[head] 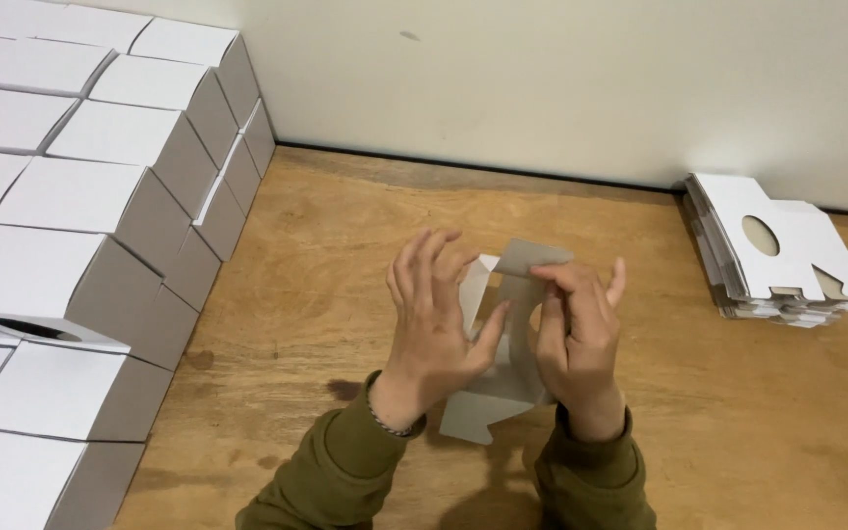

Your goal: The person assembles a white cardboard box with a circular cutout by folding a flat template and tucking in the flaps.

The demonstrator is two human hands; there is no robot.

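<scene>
From the head camera, both hands are working over the wooden table (345, 245), and between them is a flat grey-and-white carton blank (507, 388), lifted off the surface. The left hand (434, 319) is bracing it, fingers spread and fanned upward, thumb pressing across the panel. The right hand (576, 339) is pinching the top flap (532, 257) between thumb and forefinger, the other fingers curled close. A likely slip here: with only that light pinch on the flap, the thin card could crease off its score line or spring from the grip. To the left, finished white boxes (80, 196) are standing stacked in stepped rows against the wall, grey on their shaded sides, one showing a dark oval hole. To the right, a stack of flat blanks (772, 260) is lying near the wall, the top one white with an oval cut-out.
</scene>
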